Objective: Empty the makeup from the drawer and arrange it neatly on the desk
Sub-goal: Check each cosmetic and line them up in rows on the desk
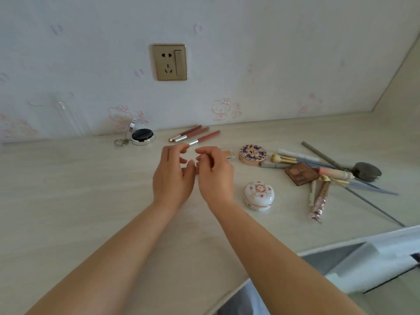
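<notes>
My left hand (173, 176) and my right hand (214, 173) hover close together over the middle of the desk (79, 189), fingers loosely curled, with nothing plainly held. Just behind them lie three lip gloss tubes (193, 134) side by side, and a small orange pan (225, 153) peeks out past my right fingers. To the right stand an ornate pink-and-blue compact (252, 155) and a white floral case (259, 195). Further right is a loose heap: brushes (286, 158), a brown eyeshadow palette (301, 173), a peach tube (334, 172) and a glittery pink tube (318, 204).
An open silver compact with a key ring (142, 135) sits at the back left beside a clear acrylic holder (64, 114). A dark round mirror on a long handle (367, 171) lies at far right. The open drawer (336, 267) is at bottom right. A wall socket (169, 62) is above.
</notes>
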